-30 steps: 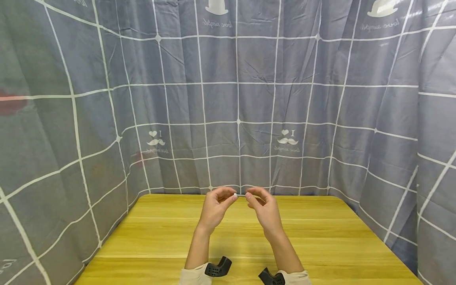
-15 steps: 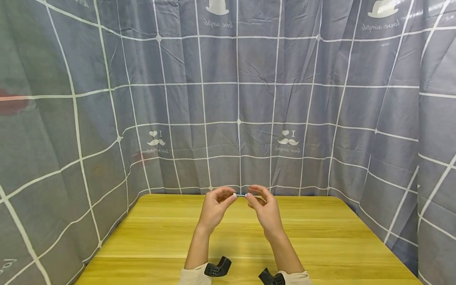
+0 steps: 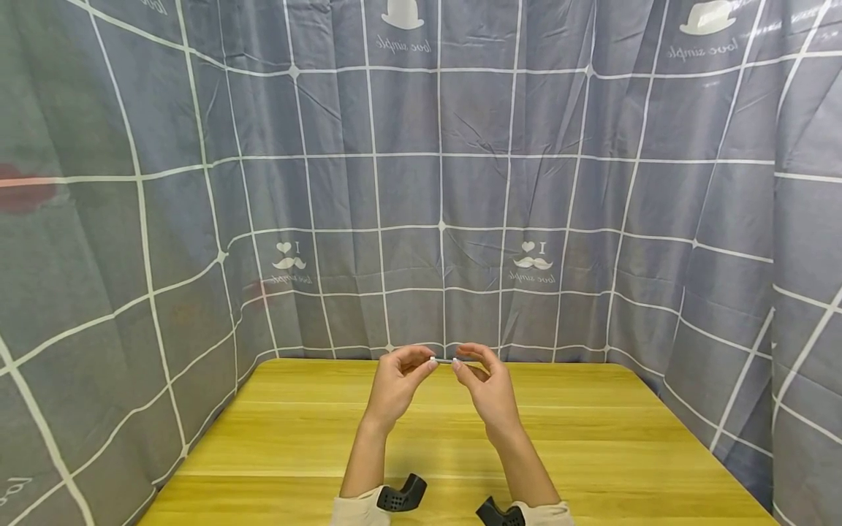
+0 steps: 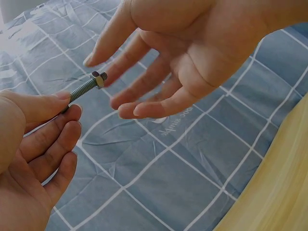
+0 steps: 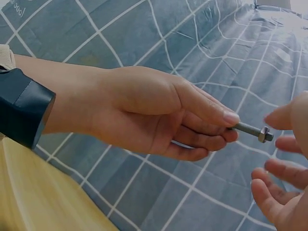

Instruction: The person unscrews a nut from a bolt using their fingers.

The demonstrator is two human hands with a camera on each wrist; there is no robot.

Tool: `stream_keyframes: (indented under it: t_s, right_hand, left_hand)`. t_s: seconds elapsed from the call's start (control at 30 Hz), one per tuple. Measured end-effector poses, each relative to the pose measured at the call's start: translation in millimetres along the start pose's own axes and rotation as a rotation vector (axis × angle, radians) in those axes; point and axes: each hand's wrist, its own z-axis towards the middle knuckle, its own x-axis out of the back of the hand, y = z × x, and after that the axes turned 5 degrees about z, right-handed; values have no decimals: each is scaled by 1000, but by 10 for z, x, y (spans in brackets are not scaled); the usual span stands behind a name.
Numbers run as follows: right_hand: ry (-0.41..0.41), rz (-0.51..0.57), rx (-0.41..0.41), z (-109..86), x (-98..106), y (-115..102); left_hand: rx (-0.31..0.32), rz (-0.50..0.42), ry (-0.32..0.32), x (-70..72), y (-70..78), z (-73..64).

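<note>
My left hand [image 3: 395,383] pinches a threaded metal bolt [image 4: 83,90] between thumb and forefinger, and those fingertips hide its head end. A hex nut [image 4: 98,80] sits on the thread close to the bolt's free end, with a short stub sticking out past it. My right hand [image 3: 492,387] is right at that end, thumb and forefinger spread to either side of the nut. In the right wrist view a gap shows between the right thumb [image 5: 279,118] and the nut. The other right fingers are loosely bent.
Both hands are held up over the far part of a wood-grain table [image 3: 454,438]. A grey curtain [image 3: 408,190] with white grid lines surrounds the table at the back and sides. Black wrist mounts [image 3: 403,494] sit at the light sleeves.
The right fingers shift slightly around the nut end, parting and then coming back toward the bolt. The left hand keeps its pinch and stays in place.
</note>
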Motion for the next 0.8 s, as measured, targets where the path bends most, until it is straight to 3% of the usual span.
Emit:
stream_keyframes:
  t_s: [0.2,0.47,0.8]
  right_hand:
    - [24,12,-20,10,1,10]
    - [-28,17,32,-7,2,-10]
    - [-3,16,-5,0,10,2]
  left_hand:
    - [-27,4,0,-14,4,2]
    - [1,-5,-6,2,-3,6]
    - [13,1,-4,-8,2,4]
